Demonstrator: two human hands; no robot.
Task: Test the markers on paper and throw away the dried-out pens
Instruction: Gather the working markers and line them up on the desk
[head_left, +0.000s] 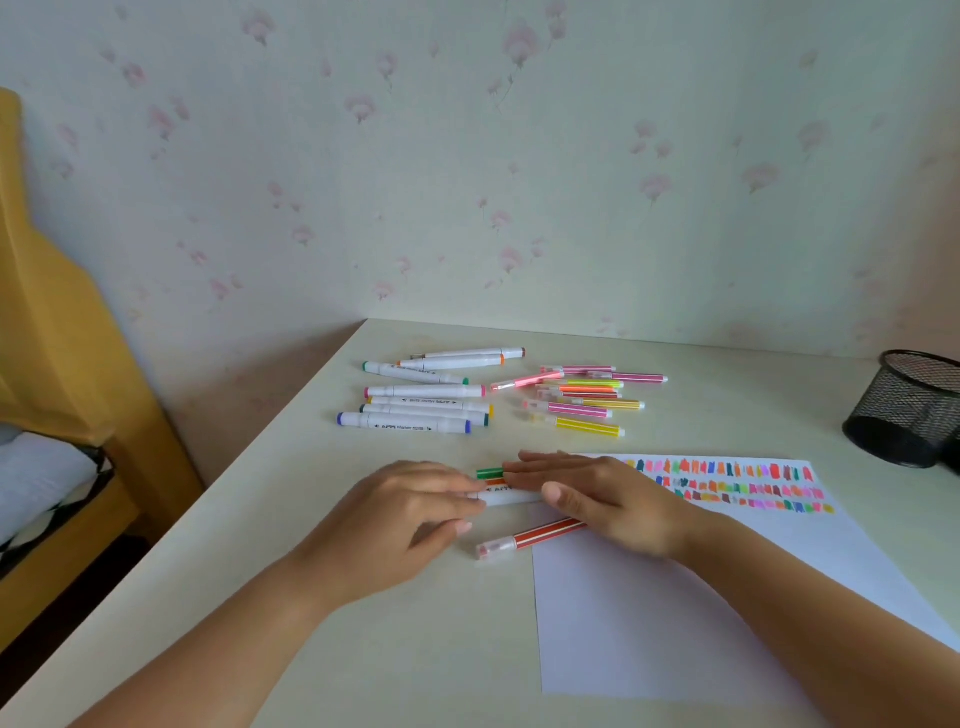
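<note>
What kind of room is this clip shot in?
Probably a bedroom or home study corner: floral wallpaper, a pale desk with markers, and what looks like a yellow bed frame alongside.

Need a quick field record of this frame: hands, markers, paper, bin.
left hand: flat on the markers near the paper's edge
right hand: flat, fingers over the same markers
markers under hands: green cap showing
red pen: loose, partly under right hand
white marker group: far, capped
thin pen group: far
paper: rows of colour swatches along top
mesh bin: far right
</note>
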